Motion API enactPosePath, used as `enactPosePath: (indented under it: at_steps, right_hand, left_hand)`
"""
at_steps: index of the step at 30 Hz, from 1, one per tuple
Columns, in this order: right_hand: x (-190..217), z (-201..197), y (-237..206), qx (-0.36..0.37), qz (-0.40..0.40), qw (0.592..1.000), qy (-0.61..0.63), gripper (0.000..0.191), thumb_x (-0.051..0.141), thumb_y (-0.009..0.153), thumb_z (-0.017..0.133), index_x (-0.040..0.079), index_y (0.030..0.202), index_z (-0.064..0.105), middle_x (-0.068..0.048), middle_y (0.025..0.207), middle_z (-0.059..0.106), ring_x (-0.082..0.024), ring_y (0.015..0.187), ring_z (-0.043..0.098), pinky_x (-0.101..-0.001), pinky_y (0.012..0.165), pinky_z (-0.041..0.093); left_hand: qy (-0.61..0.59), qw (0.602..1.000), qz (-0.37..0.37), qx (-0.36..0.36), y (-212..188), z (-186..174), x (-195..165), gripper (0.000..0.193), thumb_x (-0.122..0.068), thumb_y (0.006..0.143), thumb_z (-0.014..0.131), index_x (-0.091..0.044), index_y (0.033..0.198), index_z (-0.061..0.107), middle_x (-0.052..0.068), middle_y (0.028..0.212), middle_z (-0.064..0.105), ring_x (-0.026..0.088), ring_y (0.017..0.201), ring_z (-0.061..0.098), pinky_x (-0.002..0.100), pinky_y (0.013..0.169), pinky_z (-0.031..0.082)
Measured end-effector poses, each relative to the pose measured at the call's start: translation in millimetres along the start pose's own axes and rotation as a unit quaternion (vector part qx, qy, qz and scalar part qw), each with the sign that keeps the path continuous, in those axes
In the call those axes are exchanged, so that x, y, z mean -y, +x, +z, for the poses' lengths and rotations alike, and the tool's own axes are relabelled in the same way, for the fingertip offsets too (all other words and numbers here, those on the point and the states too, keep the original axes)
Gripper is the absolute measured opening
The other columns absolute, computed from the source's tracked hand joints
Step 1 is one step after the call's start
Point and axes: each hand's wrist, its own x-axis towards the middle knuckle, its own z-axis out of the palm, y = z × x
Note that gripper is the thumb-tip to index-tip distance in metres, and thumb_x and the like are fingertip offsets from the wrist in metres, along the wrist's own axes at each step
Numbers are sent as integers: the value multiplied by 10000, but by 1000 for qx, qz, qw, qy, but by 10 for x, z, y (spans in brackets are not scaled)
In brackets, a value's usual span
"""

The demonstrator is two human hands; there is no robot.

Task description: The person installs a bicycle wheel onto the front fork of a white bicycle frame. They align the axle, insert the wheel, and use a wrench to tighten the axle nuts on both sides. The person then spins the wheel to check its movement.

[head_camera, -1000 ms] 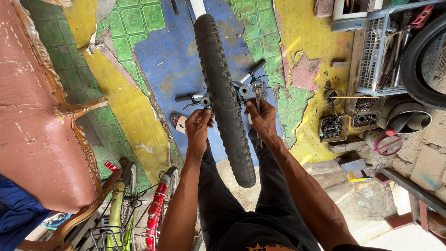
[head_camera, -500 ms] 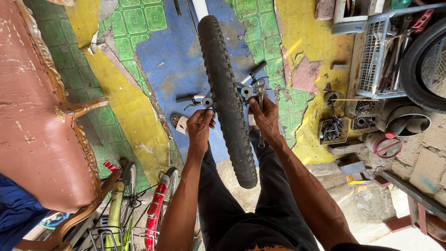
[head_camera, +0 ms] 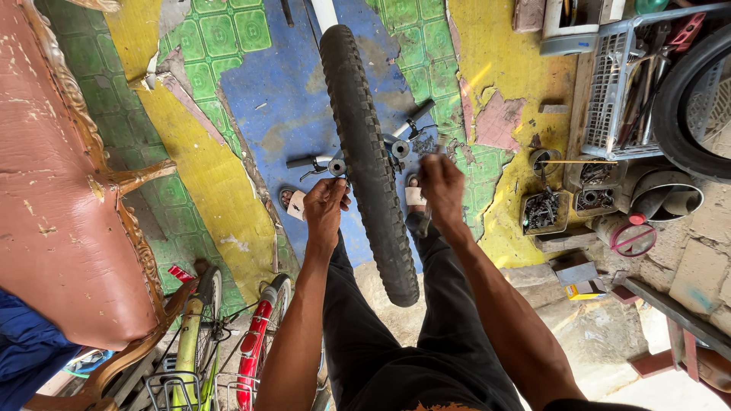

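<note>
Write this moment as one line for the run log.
left hand: at wheel hub, left side | right hand: at hub, right side | tyre: upright between legs | grip: unclear

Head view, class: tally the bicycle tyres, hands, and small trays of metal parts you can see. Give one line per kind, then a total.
Bicycle tyres: 4, namely the knobby tyre between the hands, a black tyre at the right edge, and the yellow bike's tyre and red bike's tyre lower left.
Hands: 2, left hand and right hand.
Trays of metal parts: 3.
Total: 9
</note>
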Motion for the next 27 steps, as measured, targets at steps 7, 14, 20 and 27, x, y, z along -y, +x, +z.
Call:
enactPosePath:
  at_steps: [7, 14, 20, 27]
  right_hand:
    - [265, -717, -333, 10, -114, 993, -17, 387, 367, 1133, 553, 40, 1245, 727, -43, 833, 610, -113, 682, 539, -248, 576, 472]
    - [402, -781, -671, -7, -165, 986, -29, 319, 301, 1065, 613, 19, 1166, 721, -126, 899, 776, -131, 630, 735, -264, 490, 531]
    - [233, -490, -839, -18, -186, 978, 98, 270, 242, 1050, 657, 21, 1199, 697, -166, 985, 764, -183, 740, 767, -287, 530, 567]
    - [347, -353, -1075, -8, -257, 965, -46, 214, 128, 1091, 626, -21, 1239, 668, -127, 1006, 729, -157, 787, 724, -286, 608, 587]
  left_hand:
    - [53, 998, -15, -40, -173, 124, -82, 215, -250, 1018, 656, -35, 1034, 669, 16, 818, 685, 94, 635, 605, 260, 564, 471]
    - [22, 998, 54, -32, -530, 254, 166, 242, -253, 1090, 597, -19, 1076, 658, -17, 770, 575, 65, 626, 509, 258, 563, 431]
    - [45, 996, 77, -4, -516, 193, 365, 222, -171, 1095, 501, -17, 1155, 650, -34, 884, 634, 33, 751, 529, 229, 651, 430]
    - [46, 994, 103, 10, -531, 135, 468, 194, -130, 1106, 497, -3, 1112, 644, -32, 887, 625, 35, 776, 531, 224, 690, 436]
